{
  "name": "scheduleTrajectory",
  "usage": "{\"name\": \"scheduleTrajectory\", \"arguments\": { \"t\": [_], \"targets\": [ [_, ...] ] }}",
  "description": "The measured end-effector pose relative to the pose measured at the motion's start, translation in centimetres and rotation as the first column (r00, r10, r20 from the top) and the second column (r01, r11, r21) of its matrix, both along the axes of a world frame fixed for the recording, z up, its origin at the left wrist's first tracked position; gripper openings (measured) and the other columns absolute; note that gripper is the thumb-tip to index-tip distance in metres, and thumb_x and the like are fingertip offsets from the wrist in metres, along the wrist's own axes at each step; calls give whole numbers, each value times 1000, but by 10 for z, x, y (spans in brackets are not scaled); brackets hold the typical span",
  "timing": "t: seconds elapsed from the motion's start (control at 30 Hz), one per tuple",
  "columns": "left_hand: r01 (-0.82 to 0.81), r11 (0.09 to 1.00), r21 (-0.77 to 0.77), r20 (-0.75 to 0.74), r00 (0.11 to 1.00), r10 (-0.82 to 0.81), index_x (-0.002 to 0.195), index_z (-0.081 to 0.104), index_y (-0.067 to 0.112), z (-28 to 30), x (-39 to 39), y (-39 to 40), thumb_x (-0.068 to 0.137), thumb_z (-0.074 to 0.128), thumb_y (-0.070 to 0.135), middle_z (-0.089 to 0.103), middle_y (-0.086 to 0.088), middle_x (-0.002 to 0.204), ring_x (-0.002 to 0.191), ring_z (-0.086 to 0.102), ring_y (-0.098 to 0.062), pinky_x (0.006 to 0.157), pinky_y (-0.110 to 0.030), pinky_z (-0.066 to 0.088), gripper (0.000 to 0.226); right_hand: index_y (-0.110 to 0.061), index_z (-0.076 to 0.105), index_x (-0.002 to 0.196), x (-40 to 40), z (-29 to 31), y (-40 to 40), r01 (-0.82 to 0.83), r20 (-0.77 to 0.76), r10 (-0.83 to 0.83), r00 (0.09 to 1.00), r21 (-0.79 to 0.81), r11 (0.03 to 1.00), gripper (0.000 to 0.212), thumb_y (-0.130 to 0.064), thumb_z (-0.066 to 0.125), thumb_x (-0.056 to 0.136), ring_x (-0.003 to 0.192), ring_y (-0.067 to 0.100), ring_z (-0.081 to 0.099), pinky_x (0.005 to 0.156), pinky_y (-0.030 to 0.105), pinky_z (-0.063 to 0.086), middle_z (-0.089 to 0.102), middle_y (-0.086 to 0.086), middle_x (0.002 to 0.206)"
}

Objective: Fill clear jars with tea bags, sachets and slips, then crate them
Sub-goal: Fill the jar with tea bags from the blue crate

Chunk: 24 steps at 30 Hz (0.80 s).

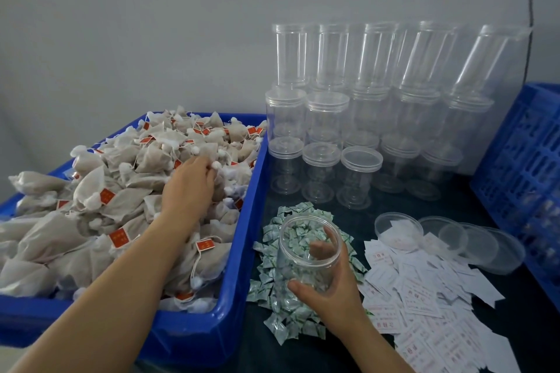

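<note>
Head: jar (pixel 307 254) upright, mouth up, R hand (pixel 328 288) gripping.

A small packing workroom, hand assembly at a table.
A blue bin (pixel 242 221) heaped with tea bags (pixel 121 179), stacked clear lidded jars (pixel 363 100), loose piles of sachets (pixel 272 297) and printed slips (pixel 424 297), a blue crate (pixel 521 160), against a bare grey wall (pixel 151 24).

The left hand (pixel 189 185) digs into tea bags (pixel 100 191) heaped in the blue tub (pixel 242 251). The right hand (pixel 330 285) grips an open clear jar (pixel 306 251) over green sachets (pixel 272 291); white slips (pixel 424 297) lie right.
</note>
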State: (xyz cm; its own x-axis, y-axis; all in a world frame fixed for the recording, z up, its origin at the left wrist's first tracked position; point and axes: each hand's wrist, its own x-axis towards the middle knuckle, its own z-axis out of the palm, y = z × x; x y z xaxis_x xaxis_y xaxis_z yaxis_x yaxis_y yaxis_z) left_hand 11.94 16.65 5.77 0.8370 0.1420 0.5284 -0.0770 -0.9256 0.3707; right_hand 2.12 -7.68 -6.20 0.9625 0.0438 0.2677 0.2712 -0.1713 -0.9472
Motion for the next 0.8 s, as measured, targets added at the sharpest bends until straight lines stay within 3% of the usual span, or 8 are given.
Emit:
{"name": "scheduleTrajectory", "arguments": {
  "t": [0.13, 0.3, 0.4, 0.5, 0.57, 0.67, 0.73, 0.8],
  "targets": [
    [50, 988, -143, 72, 997, -40, 90, 48, 17, 10, -8, -4, 100, 44, 21, 53, 1, 69, 59, 51, -13, 51, -24, 34, 12, -75, 27, 130, 0, -1, 0, 2, -3, -2, 1000, 19, 1000, 100, -59, 86, 52, 117, -13, 50, 81, 9, 50, 51, -31, 117],
    [153, 898, -413, 147, 984, -101, 95, 53, 20, 21, -17, -15, 99, 48, 21, 60, 3, 74, 64, 58, -10, 57, -21, 40, 6, -74, 28, 130, 1, -3, 1, -7, -1, 7, 1000, 54, 999, 101, -62, 88, 49, 114, -13, 51, 80, 2, 46, 51, -14, 127],
    [262, 741, -618, 151, 965, -215, 93, 55, 24, 25, -22, -25, 95, 55, 15, 68, 2, 88, 81, 67, -12, 68, -27, 54, 9, -75, 28, 129, 3, -4, 1, -4, 6, 4, 1000, 47, 999, 100, -56, 88, 51, 115, -14, 50, 81, 3, 47, 51, -17, 125],
    [358, 526, -771, 128, 897, -422, 93, 60, 16, 28, -31, -36, 91, 59, 9, 72, 3, 84, 78, 71, -11, 62, -21, 56, 8, -76, 27, 129, 3, -5, 0, 2, 6, -2, 1000, 39, 999, 101, -54, 88, 50, 115, -15, 50, 81, 6, 49, 51, -21, 124],
    [385, 447, -807, 110, 842, -528, 94, 61, 14, 28, -36, -45, 90, 59, 6, 73, 4, 83, 77, 71, -11, 60, -19, 55, 10, -75, 27, 129, 3, -5, 0, -4, 5, 4, 1000, 41, 999, 101, -52, 88, 51, 114, -14, 50, 80, 8, 51, 50, -18, 125],
    [444, 369, -817, 113, 749, -652, 98, 65, 24, 28, -41, -57, 90, 56, -3, 73, 2, 86, 82, 71, -13, 63, -23, 56, 29, -73, 29, 130, 2, -4, 0, -15, 4, 15, 1000, 53, 998, 101, -50, 89, 53, 112, -13, 51, 80, 13, 53, 50, -14, 127],
    [488, 377, -787, 84, 691, -718, 92, 71, 33, 30, -44, -63, 90, 54, -5, 73, 2, 87, 83, 70, -11, 65, -23, 57, 42, -73, 29, 130, 2, -3, 1, -14, 8, 14, 1000, 56, 998, 99, -50, 89, 54, 111, -12, 52, 78, 12, 53, 50, -13, 127],
    [524, 453, -721, -15, 642, -767, 83, 72, 34, 31, -46, -67, 90, 56, -1, 72, 4, 87, 82, 70, -10, 66, -21, 56, 40, -71, 30, 131, 2, -2, 1, -9, 18, 8, 1000, 57, 998, 98, -50, 89, 56, 111, -10, 53, 79, 11, 52, 50, -14, 124]
  ]
}}
